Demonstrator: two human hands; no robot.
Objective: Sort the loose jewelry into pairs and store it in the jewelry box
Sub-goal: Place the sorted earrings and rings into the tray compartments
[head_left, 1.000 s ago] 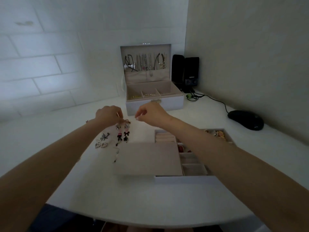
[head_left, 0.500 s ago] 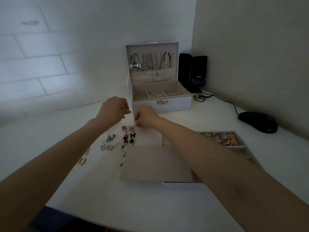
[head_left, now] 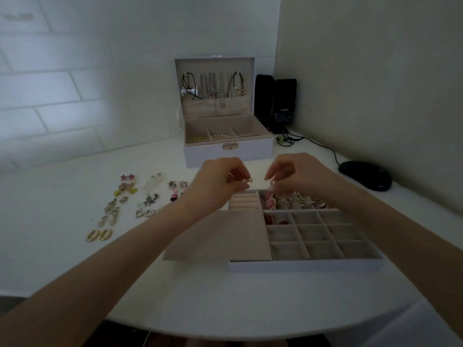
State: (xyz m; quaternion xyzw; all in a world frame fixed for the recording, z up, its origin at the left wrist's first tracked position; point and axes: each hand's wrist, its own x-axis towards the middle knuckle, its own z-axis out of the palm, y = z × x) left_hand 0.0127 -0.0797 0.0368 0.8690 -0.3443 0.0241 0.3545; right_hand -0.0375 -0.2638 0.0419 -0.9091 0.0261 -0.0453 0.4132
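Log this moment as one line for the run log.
left hand: pinches small gold piece | right hand: pinches another small piece | both above divided tray | earring pairs: on table, left | jewelry box: open

jewelry box (head_left: 228, 154): white, open, rear | tray (head_left: 300, 266): in front | earring pairs (head_left: 150, 200): rows left | small earrings (head_left: 248, 180): held above tray

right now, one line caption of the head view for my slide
Left hand and right hand each pinch a small jewelry piece over the divided tray, sorted pairs lying left of it.
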